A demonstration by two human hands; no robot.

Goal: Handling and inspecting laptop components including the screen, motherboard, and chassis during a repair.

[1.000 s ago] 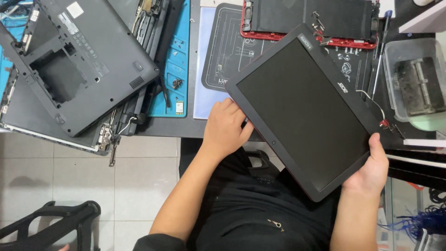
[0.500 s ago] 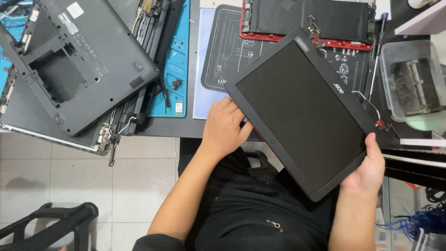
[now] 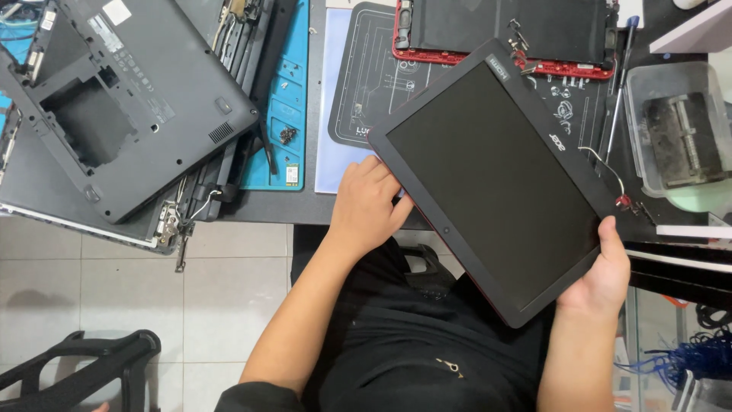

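— Two laptop shells on the far left?
— Yes, a matte grey plastic laptop base (image 3: 114, 99) lies upside down on another, with a blue ribbed mat (image 3: 286, 107) beside it on the dark workbench (image 3: 267, 206).
— And the hands?
— The left hand (image 3: 366, 206) grips the near-left edge of a flat rectangular screen panel (image 3: 492, 172), glossy black glass in a black frame, tilted above the bench edge and the lap. The right hand (image 3: 602, 278) clasps its lower right corner, thumb on the frame.
— Further right?
— A clear plastic tub (image 3: 675, 137) holding a metal part. Below, pale floor tiles (image 3: 152, 290).
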